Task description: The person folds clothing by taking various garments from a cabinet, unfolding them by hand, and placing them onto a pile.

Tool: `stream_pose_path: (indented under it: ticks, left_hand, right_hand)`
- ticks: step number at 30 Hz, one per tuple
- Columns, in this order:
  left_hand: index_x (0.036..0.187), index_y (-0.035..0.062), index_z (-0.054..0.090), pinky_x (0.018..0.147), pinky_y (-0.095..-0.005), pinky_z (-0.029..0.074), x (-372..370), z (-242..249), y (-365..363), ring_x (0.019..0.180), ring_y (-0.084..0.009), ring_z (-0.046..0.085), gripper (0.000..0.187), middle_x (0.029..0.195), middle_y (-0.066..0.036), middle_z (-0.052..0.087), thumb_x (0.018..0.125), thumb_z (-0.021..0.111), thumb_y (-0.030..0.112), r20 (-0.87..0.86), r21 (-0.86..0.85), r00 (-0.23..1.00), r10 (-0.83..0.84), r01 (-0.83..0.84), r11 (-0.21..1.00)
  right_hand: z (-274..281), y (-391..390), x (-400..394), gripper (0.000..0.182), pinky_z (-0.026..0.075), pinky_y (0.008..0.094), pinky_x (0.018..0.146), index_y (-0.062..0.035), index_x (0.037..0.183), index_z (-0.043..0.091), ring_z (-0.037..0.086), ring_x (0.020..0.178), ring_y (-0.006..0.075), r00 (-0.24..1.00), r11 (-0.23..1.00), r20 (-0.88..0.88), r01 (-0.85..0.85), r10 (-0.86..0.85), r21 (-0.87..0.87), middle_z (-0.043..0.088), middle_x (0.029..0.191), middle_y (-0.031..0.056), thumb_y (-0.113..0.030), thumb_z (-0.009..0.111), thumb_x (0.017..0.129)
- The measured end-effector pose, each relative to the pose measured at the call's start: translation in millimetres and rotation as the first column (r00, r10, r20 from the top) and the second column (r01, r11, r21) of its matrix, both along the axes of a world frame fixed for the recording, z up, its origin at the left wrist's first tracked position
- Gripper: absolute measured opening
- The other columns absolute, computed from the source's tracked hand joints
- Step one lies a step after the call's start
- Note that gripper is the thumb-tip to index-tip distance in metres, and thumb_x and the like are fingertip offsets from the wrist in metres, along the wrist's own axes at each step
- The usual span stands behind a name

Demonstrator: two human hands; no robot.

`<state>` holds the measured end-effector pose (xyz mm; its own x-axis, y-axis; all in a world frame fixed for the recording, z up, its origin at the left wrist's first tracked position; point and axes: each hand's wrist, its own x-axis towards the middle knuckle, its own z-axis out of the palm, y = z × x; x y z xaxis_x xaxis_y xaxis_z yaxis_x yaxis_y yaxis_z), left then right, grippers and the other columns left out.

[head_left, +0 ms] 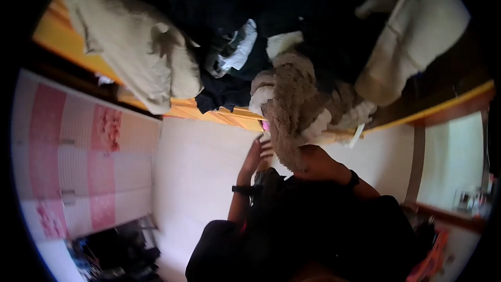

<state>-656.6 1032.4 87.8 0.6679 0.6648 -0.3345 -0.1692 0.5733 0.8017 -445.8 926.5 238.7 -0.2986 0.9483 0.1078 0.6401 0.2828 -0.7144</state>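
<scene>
A fluffy brown cloth (287, 104) hangs down from a pile of clothes toward my body. Its lower end is in my right hand (319, 164), whose fingers are closed round it. Just left of the cloth, my left hand (257, 154) is raised with its fingers spread and nothing in it. Behind the brown cloth lie a cream cloth (284, 43) and a white and grey garment (241, 49). A black garment (222, 91) droops over the wooden edge.
Beige trousers (151, 52) hang at the upper left, and a beige garment (412, 36) at the upper right. A pink and white cabinet (78, 151) stands at the left, above a dark heap (117, 250). An orange item (433, 256) is at the lower right.
</scene>
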Motion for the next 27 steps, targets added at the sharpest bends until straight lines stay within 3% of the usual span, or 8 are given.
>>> stream_pose_path:
  ticks: [3, 5, 10, 11, 15, 19, 23, 27]
  left_hand:
    - [0.137, 0.0168, 0.019, 0.087, -0.0455, 0.045, 7.2, 8.3, 53.0, 0.105, -0.0269, 0.051, 0.064, 0.128, -0.012, 0.04, 0.089, 0.036, 0.055, 0.1, -0.106, 0.99, -0.104, 0.115, 0.988]
    - [0.138, 0.0173, 0.019, 0.086, -0.0474, 0.045, 11.2, 1.7, 80.3, 0.111, -0.0276, 0.047, 0.068, 0.132, -0.012, 0.036, 0.087, 0.037, 0.058, -0.015, -0.088, 0.988, -0.152, 0.15, 0.985]
    - [0.137, 0.0147, 0.023, 0.087, -0.0365, 0.04, 39.8, 11.5, 106.4, 0.119, -0.0196, 0.04, 0.063, 0.137, -0.005, 0.033, 0.089, 0.042, 0.051, 0.006, 0.108, 0.953, -0.303, 0.3, 0.948]
    - [0.134, 0.0118, 0.028, 0.086, -0.0324, 0.039, 44.3, 43.0, 94.4, 0.115, -0.0184, 0.044, 0.06, 0.131, -0.006, 0.04, 0.088, 0.05, 0.044, 0.142, 0.136, 0.935, -0.325, 0.307, 0.942]
    - [0.13, 0.0045, 0.035, 0.092, -0.0327, 0.038, 43.8, 31.1, 69.1, 0.113, -0.0186, 0.044, 0.054, 0.124, -0.007, 0.047, 0.084, 0.058, 0.022, -0.123, 0.354, 0.881, -0.458, 0.47, 0.809]
    - [0.13, 0.0024, 0.037, 0.097, -0.0318, 0.033, 34.6, 39.9, 15.1, 0.118, -0.0197, 0.04, 0.052, 0.127, -0.009, 0.045, 0.084, 0.056, 0.018, -0.052, 0.156, 0.827, -0.56, 0.561, 0.813]
    - [0.127, 0.0008, 0.04, 0.097, -0.033, 0.034, 32.3, 57.7, -7.7, 0.118, -0.0202, 0.041, 0.049, 0.127, -0.011, 0.046, 0.082, 0.054, 0.012, -0.28, 0.519, 0.7, -0.657, 0.686, 0.509]
    - [0.118, -0.0022, 0.048, 0.09, -0.0324, 0.04, 24.6, 90.2, -19.9, 0.105, -0.0206, 0.053, 0.047, 0.111, -0.012, 0.059, 0.076, 0.059, 0.015, -0.378, 0.472, 0.638, -0.671, 0.756, 0.453]
  right_hand:
    - [11.8, -20.3, -19.8, 0.043, 0.045, 0.0373, 0.08, 0.0003, 0.107, 0.053, 0.057, 0.09, 0.0329, 0.984, 0.966, -0.066, 0.145, -0.162, -0.216, 0.059, 0.098, 0.018, -0.024, 0.063, 0.073]
    - [25.0, -35.3, -40.2, 0.047, 0.043, 0.0344, 0.088, 0.0011, 0.115, 0.05, 0.055, 0.102, 0.0258, 0.687, 0.895, -0.575, 0.327, -0.445, -0.302, 0.058, 0.11, 0.0157, -0.016, 0.064, 0.074]
    - [6.2, -77.4, -90.8, 0.07, 0.036, 0.0336, 0.098, 0.0016, 0.13, 0.035, 0.045, 0.116, 0.0199, 0.127, 0.69, -0.772, 0.554, -0.623, -0.466, 0.047, 0.125, 0.0107, -0.001, 0.064, 0.066]
    - [5.7, -88.1, -101.4, 0.07, 0.036, 0.0336, 0.098, 0.0016, 0.13, 0.035, 0.045, 0.116, 0.0199, 0.116, 0.669, -0.764, 0.576, -0.635, -0.469, 0.047, 0.125, 0.0107, -0.001, 0.064, 0.066]
    - [13.1, -102.0, -132.2, 0.067, 0.037, 0.0329, 0.096, 0.0015, 0.127, 0.039, 0.047, 0.113, 0.0196, 0.107, 0.621, -0.758, 0.652, -0.643, -0.434, 0.05, 0.121, 0.0093, -0.003, 0.063, 0.065]
    - [25.2, -127.7, -145.9, 0.051, 0.04, 0.0305, 0.087, 0.0021, 0.112, 0.049, 0.052, 0.101, 0.0182, 0.332, 0.664, -0.655, 0.657, -0.679, -0.356, 0.056, 0.107, 0.0092, -0.007, 0.065, 0.065]
    - [29.3, -167.4, -149.4, 0.034, 0.043, 0.031, 0.079, -0.0017, 0.097, 0.055, 0.055, 0.089, 0.021, 0.544, 0.653, -0.391, 0.718, -0.742, -0.241, 0.058, 0.093, 0.0096, -0.011, 0.067, 0.067]
    - [25.4, -204.9, -159.2, 0.032, 0.043, 0.0269, 0.074, -0.0026, 0.091, 0.054, 0.055, 0.083, 0.0149, 0.368, 0.511, -0.455, 0.823, -0.811, -0.246, 0.057, 0.086, 0.0055, -0.008, 0.066, 0.061]
